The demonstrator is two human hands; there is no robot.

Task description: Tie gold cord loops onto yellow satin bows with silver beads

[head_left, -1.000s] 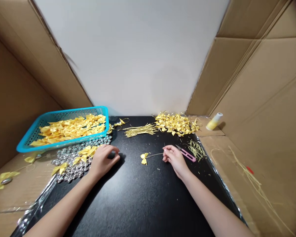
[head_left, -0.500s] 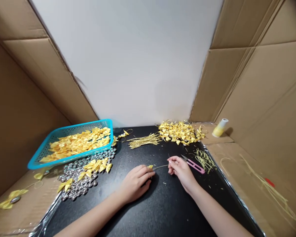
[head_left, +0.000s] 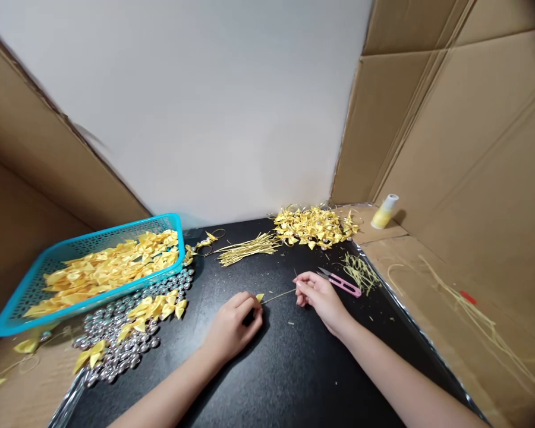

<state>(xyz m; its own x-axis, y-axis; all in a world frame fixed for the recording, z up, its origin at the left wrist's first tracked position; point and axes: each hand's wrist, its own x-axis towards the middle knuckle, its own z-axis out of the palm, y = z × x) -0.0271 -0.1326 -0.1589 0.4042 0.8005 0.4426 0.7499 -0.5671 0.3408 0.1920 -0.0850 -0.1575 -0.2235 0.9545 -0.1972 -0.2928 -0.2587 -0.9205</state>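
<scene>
Bows [head_left: 151,308]: satiny cloth, sl. glossy. Beads [head_left: 111,356]: shiny, metallic-lkg. Basket [head_left: 9,324]: smooth plastic. Cardboard [head_left: 485,148]: matt. Tabletop [head_left: 285,380]: semi-gloss.

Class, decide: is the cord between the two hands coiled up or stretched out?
Stretched out: the cord runs nearly straight from the left hand to the right hand.

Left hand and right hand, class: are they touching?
Apart: the head view shows black table between the left hand and right hand, a cord spanning the gap.

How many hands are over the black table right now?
2: the left hand at a partly hidden yellow bow, and the right hand pinching a thin cord, near the pink snips. No others show.
</scene>
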